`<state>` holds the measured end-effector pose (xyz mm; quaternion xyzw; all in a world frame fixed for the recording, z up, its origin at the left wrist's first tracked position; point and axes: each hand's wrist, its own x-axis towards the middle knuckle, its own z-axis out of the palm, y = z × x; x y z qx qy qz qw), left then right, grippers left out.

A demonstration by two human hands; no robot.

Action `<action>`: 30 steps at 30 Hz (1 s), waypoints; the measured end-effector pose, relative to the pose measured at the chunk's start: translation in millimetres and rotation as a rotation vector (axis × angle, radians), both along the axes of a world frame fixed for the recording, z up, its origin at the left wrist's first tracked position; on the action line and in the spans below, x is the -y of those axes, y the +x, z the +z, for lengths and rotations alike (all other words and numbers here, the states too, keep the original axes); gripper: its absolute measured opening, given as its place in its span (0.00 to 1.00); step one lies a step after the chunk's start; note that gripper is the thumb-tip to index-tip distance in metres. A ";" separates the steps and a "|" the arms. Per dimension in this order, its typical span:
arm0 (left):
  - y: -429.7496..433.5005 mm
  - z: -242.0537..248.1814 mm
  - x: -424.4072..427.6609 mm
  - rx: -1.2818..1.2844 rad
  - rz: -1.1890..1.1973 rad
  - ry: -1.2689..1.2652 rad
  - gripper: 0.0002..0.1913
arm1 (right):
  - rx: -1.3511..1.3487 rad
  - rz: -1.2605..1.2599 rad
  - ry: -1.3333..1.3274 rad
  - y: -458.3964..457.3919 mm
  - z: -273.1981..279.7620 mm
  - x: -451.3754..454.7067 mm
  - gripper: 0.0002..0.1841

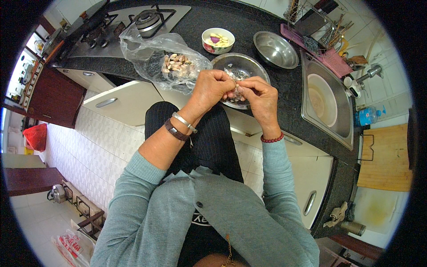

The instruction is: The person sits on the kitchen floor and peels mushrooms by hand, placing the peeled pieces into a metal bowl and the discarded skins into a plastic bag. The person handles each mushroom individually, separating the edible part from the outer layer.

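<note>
My left hand point(215, 87) and my right hand point(260, 95) meet fingertip to fingertip over a steel bowl point(260, 66) holding papery skins. Between them they pinch a small pale thing, probably a garlic clove, mostly covered by the fingers. Left of the bowl, unpeeled garlic cloves point(176, 63) lie on a clear plastic bag point(150, 66). Behind, a flowered white bowl point(218, 50) holds peeled cloves and one purple piece.
An empty steel basin point(276, 50) stands at the back right, beside the sink point(347, 116) with a pale tub point(322, 100) in it. A gas stove point(148, 21) is at the back left. A cupboard door point(123, 101) hangs open below the counter.
</note>
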<state>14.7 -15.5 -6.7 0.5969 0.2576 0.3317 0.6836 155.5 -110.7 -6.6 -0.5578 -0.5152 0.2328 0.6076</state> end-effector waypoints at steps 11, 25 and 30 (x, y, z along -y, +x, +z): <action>0.4 0.7 0.4 0.104 -0.026 -0.211 0.06 | -0.121 0.026 0.004 -0.5 7.2 -0.5 0.06; -1.3 2.1 1.9 0.006 0.009 -0.056 0.06 | -0.008 -0.013 -0.047 -2.7 8.7 -2.3 0.05; 0.6 0.9 6.2 0.039 0.083 -0.035 0.06 | -0.071 -0.024 -0.023 -8.1 9.8 -5.0 0.06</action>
